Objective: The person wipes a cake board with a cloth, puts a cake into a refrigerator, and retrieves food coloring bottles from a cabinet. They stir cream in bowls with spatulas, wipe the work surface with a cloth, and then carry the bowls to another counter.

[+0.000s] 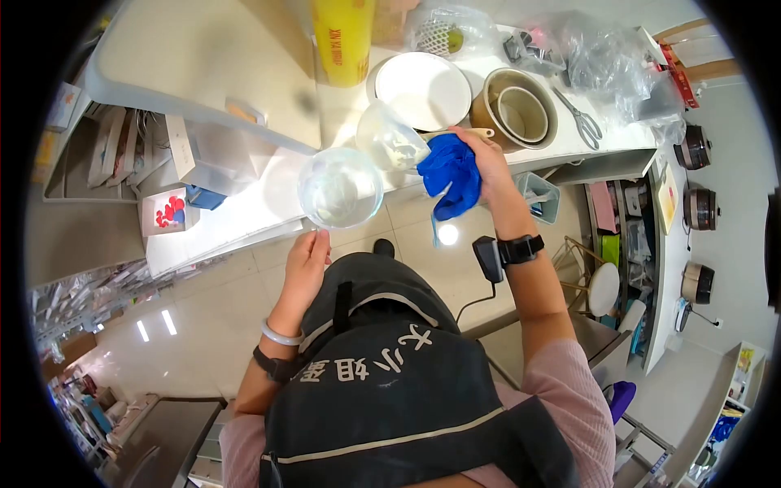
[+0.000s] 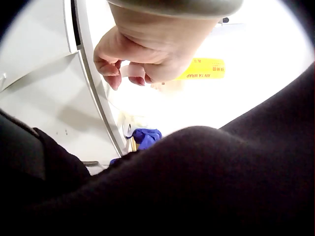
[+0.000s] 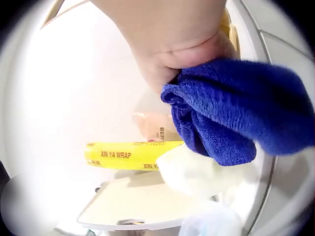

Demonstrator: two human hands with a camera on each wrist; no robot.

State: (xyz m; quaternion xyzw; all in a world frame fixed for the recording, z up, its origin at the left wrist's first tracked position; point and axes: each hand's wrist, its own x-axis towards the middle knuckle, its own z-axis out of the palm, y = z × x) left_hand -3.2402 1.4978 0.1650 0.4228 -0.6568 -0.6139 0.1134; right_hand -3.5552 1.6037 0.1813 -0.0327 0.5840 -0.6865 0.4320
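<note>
My left hand (image 1: 305, 264) pinches the edge or handle of a clear plastic bowl-shaped container (image 1: 340, 189) in front of the counter edge. In the left wrist view a pale translucent piece (image 2: 133, 71) sits between its curled fingers. My right hand (image 1: 486, 160) grips a crumpled blue cloth (image 1: 449, 175), which hangs below the fingers. The right wrist view shows the cloth's towelling (image 3: 221, 110) bunched under the palm. Beside those fingers is a beige handle (image 1: 480, 132) with a hole at its end. Left of the cloth, a translucent cup (image 1: 392, 140) with pale residue stands tilted.
Behind are a round white lid or plate (image 1: 423, 88), nested round tins (image 1: 522, 114) and scissors (image 1: 582, 118). A yellow wrap box (image 1: 343, 41) stands beside a large cream-coloured bin (image 1: 203, 65). A small box of red pieces (image 1: 169, 213) is at the left edge.
</note>
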